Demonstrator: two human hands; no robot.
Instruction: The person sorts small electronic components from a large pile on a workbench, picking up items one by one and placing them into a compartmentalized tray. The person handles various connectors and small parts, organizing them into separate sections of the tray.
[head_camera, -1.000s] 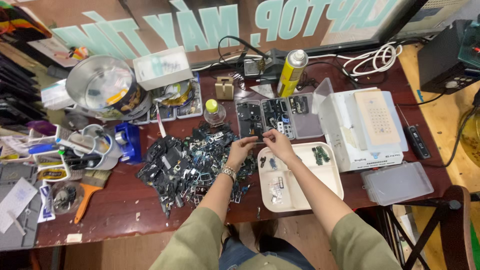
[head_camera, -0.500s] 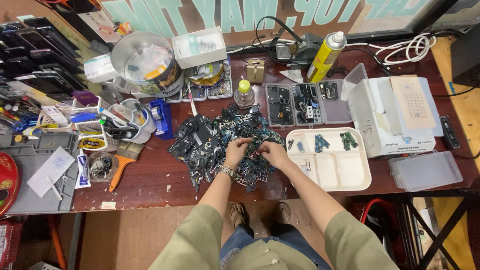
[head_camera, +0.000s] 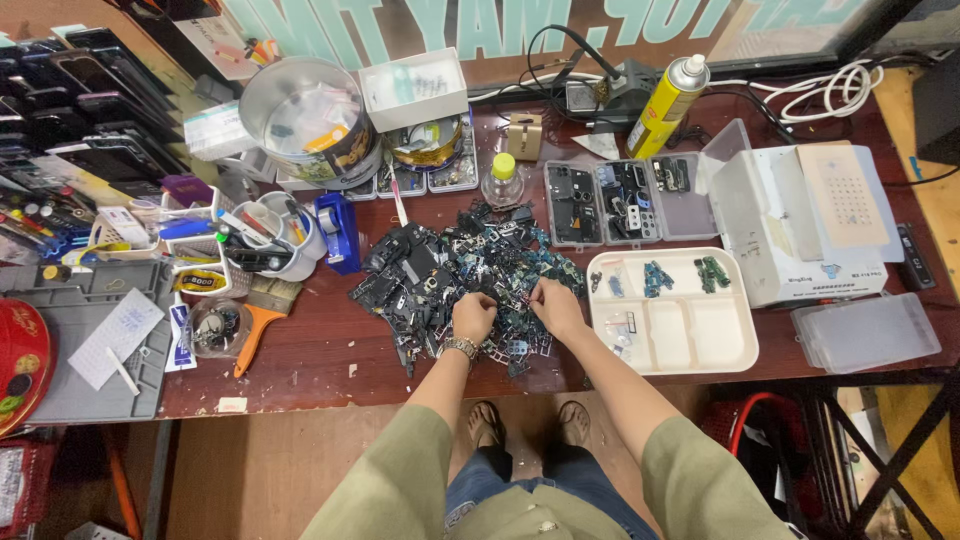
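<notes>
Left hand: near table front edge, fingers curled down into pile; grip closed on small parts, exact piece not discernible.
Right hand: just beside left hand, fingers bent into same pile; grip closed on small parts.
Pile of small dark parts: heaped mid-table, spreading from front edge toward back.
White divided tray: right of pile, at front edge; a few green bits in far compartments.
Clear compartment box: beyond tray, lid open.
Yellow spray can: near back edge, tilted.
Round tin: back left.
</notes>
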